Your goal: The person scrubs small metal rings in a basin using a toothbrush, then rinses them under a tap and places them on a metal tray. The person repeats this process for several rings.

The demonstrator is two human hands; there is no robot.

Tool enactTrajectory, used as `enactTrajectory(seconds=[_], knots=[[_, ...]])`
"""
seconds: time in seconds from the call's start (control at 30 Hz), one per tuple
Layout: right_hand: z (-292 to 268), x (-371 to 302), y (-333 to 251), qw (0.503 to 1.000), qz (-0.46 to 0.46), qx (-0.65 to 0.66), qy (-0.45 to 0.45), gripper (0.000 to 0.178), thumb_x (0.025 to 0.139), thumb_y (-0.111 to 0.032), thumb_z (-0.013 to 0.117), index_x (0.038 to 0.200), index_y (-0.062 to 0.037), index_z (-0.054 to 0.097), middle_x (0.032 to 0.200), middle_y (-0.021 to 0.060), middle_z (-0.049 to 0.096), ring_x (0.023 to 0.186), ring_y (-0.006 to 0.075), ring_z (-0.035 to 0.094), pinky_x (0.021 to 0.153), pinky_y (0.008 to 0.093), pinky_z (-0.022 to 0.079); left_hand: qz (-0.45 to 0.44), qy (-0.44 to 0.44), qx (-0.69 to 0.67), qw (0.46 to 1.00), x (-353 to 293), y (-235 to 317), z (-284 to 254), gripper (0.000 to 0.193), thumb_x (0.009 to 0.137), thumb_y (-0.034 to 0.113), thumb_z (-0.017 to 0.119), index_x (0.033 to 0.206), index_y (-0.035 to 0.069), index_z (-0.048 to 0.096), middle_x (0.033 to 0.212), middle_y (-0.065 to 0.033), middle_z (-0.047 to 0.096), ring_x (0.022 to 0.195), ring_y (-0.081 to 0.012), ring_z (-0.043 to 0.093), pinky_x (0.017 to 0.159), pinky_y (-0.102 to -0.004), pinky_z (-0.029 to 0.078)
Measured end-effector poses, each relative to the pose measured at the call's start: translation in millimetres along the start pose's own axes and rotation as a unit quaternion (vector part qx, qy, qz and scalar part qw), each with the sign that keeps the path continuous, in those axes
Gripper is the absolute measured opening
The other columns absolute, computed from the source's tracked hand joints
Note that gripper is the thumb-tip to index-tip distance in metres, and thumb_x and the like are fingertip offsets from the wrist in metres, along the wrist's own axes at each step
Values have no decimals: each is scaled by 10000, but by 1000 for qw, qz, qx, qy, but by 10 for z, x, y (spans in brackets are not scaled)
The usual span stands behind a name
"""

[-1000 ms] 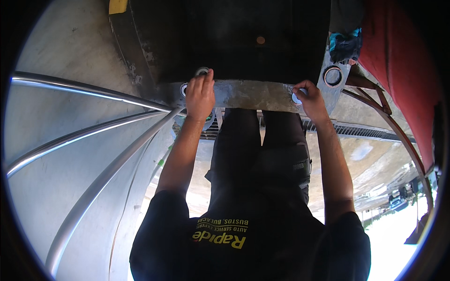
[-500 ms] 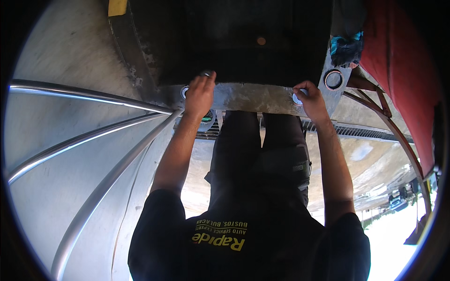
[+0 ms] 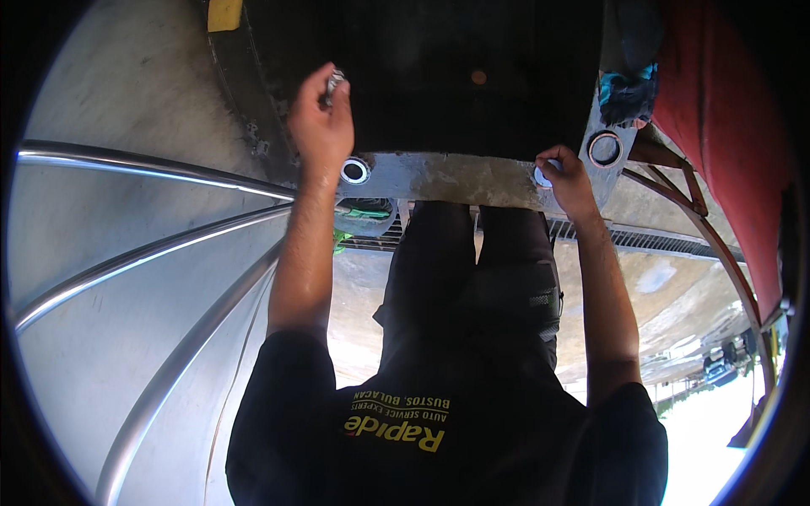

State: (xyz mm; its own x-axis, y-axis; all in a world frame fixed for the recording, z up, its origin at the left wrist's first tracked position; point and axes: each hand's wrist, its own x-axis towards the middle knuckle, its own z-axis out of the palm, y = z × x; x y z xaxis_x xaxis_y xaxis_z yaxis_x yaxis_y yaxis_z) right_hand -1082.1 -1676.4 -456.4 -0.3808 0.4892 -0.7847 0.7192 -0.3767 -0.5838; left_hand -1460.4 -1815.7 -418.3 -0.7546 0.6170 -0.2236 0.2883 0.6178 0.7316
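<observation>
My left hand (image 3: 322,126) is raised above the dark surface. Between its thumb and fingers is a small silvery metal piece (image 3: 336,78), its kind too small to make out. Below that hand, a ring with a pale rim (image 3: 355,171) and a dark centre sits on the worn grey ledge (image 3: 456,177). My right hand (image 3: 574,185) rests at the ledge's right part with its fingers curled and pressed together. Partly under these fingers lies a white round piece (image 3: 542,176); whether they grip it or something smaller is hidden.
Right of my right hand is a larger metal ring (image 3: 605,149), with a black and turquoise cloth (image 3: 628,94) behind it. Curved metal tubes (image 3: 160,173) run along the left. A red panel (image 3: 726,126) and a rusty frame (image 3: 692,198) stand right. Under the ledge runs a floor grating (image 3: 641,239).
My left hand has lifted off the ledge and moved up and left with the silvery piece, uncovering the pale-rimmed ring. My right hand stays at the white round piece.
</observation>
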Motion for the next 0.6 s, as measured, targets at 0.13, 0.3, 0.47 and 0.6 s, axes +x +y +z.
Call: enactTrajectory(seconds=[0.13,0.3,0.47,0.6], knots=[[47,2,-18,1000,5,2,-8,131,938,-122,718,1005,-20,671,946,89,711,905,160,678,797,323,539,-130,-31,-333,933,846,86,-98,284,1016,135,650,1275,19,644,1001,-59,733,897,-125,680,754,-253,475],[87,-16,98,1000,-12,7,3,130,924,-128,726,992,-32,671,911,84,704,880,154,670,778,329,539,-196,-102,-479,850,1470,412,74,267,1025,104,593,1270,8,638,996,-84,710,968,-184,668,847,-367,525],[1,-22,126,999,-27,-16,24,138,916,-139,721,983,-30,668,909,91,700,884,181,674,783,330,534,-160,-113,-461,865,2015,723,209,251,1030,102,575,1247,-13,622,975,-105,690,968,-229,672,1017,-541,546],[-15,11,174,999,-28,6,23,144,913,-147,720,979,-31,664,904,93,696,877,194,676,779,344,537,-153,-109,-460,868,2438,927,313,162,1014,104,623,1137,0,640,907,-79,673,857,-201,678,897,-507,604]])
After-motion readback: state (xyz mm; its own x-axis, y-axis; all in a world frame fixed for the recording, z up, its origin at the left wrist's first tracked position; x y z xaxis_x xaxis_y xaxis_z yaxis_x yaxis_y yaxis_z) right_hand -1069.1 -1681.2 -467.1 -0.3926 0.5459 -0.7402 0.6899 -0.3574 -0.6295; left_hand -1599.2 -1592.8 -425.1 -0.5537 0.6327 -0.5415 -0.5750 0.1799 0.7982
